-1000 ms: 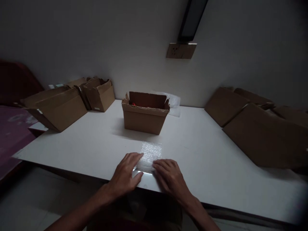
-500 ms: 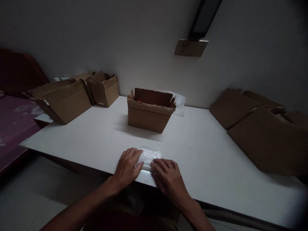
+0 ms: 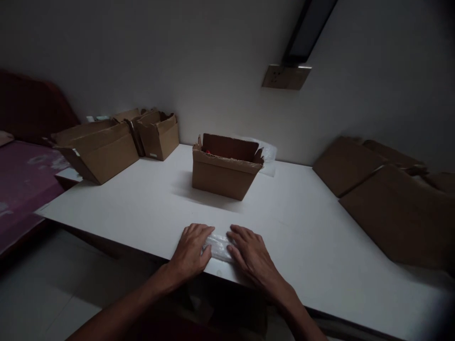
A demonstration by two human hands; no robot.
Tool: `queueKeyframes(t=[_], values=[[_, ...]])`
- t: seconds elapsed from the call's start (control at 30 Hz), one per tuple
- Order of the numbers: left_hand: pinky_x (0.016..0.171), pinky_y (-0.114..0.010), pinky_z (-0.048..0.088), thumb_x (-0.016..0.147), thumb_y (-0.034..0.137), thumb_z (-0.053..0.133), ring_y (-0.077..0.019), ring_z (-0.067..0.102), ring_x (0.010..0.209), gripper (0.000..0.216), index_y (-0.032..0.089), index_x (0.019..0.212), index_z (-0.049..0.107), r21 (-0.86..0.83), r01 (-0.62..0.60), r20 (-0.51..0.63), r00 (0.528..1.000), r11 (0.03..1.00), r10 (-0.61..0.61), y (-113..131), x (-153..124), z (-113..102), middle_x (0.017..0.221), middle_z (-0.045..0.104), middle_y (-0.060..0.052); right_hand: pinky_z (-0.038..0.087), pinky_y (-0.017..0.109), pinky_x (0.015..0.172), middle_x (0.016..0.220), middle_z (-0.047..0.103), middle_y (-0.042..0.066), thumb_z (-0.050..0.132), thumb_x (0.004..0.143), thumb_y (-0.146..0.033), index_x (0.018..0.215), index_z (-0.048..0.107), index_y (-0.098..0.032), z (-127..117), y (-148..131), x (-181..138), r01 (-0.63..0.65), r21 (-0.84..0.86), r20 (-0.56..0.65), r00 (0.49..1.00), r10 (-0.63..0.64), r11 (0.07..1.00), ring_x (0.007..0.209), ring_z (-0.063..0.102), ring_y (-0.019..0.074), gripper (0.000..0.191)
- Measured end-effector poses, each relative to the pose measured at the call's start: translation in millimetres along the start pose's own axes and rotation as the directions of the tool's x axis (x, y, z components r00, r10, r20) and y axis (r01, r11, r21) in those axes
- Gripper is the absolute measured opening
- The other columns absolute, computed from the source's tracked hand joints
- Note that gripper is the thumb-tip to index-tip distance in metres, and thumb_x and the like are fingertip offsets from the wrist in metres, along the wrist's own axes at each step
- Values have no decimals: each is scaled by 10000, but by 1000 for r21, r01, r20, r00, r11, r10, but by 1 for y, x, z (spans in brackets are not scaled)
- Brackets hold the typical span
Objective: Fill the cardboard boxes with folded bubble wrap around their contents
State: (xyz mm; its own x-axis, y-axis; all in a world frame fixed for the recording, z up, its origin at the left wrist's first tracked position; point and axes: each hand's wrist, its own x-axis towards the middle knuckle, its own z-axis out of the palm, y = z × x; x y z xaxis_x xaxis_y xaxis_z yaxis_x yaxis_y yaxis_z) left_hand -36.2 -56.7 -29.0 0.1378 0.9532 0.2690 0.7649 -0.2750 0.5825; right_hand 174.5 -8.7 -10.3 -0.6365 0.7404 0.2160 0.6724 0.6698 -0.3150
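Note:
A small piece of clear bubble wrap [image 3: 219, 247] lies on the white table near its front edge, folded into a narrow strip. My left hand [image 3: 192, 248] grips its left end, thumb in front and fingers behind. At the right end my right hand [image 3: 250, 253] holds it the same way, its thumb along the near side. Whether anything is wrapped inside the plastic I cannot tell. Beyond my hands stands an open cardboard box [image 3: 220, 179] with something small and red inside.
A loose sheet of bubble wrap [image 3: 268, 152] lies behind the middle box. Several open cardboard boxes [image 3: 113, 154] stand at the left, and more cardboard boxes [image 3: 394, 213] at the right. A socket plate [image 3: 286, 77] is on the wall above the white table [image 3: 152, 199].
The far part of the bubble wrap has been folded over, so the piece is now narrower. My right fingers have moved to its far side. The view has shifted slightly.

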Motion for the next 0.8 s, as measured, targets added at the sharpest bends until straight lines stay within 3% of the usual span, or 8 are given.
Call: queueKeyframes(t=[0.1,0.23,0.37,0.47,0.57,0.63,0.7,0.8], values=[[971,-463,436,812,104,486,-264,540,1081,506,164,1312,531,-28,-24,44,999,999,26,1,1,2,1167,651,-95,412,473,1035,1357,586,139,486,941,-244,1222,613,-171,-7,1,4,15,53,99,995,-21,998,1244,519,271,317],[908,-426,475,766,52,481,-241,557,999,530,178,1275,556,-90,-57,76,995,994,64,5,0,2,1069,655,-82,397,478,1040,1320,607,139,552,889,-261,1380,494,-166,-19,3,10,-43,128,234,972,12,991,1191,538,277,503],[903,-410,496,749,76,542,-233,571,1003,533,200,1267,551,-96,-213,35,976,972,217,8,16,-16,1075,654,-74,451,421,918,1057,678,89,581,840,-261,1105,648,-190,-24,8,15,-123,197,362,931,44,973,1005,589,258,283],[1011,-459,444,800,144,588,-271,526,1182,502,176,1296,522,72,-367,-177,910,927,374,11,56,-50,1243,607,-126,462,379,843,953,660,72,586,846,-341,947,629,-184,-21,17,14,-144,282,289,955,59,949,904,590,231,192],[1100,-493,348,851,103,528,-292,400,1363,453,164,1299,529,323,-354,-351,817,878,458,14,118,-88,1376,538,-151,475,341,779,912,654,62,562,864,-417,857,583,-194,-23,24,5,-157,363,188,978,93,919,846,603,212,225],[1109,-518,319,813,73,535,-317,390,1379,416,154,1217,587,397,-281,-340,839,874,424,12,159,-107,1340,574,-157,484,323,744,871,665,50,547,877,-443,842,586,-203,-30,26,-3,-184,377,136,981,142,908,806,617,202,246],[1035,-507,392,762,53,547,-311,564,1189,283,156,1000,657,399,-256,-283,879,881,384,8,190,-116,1066,695,-126,496,308,720,836,680,39,541,889,-463,836,606,-210,-42,27,-12,-205,367,72,979,192,907,776,630,194,266],[892,-432,485,713,36,547,-239,647,857,188,174,804,637,376,-289,-235,889,880,393,3,200,-116,781,690,-52,520,274,683,802,694,33,562,883,-494,827,643,-213,-68,30,-26,-193,349,-86,968,236,917,740,648,183,298]])
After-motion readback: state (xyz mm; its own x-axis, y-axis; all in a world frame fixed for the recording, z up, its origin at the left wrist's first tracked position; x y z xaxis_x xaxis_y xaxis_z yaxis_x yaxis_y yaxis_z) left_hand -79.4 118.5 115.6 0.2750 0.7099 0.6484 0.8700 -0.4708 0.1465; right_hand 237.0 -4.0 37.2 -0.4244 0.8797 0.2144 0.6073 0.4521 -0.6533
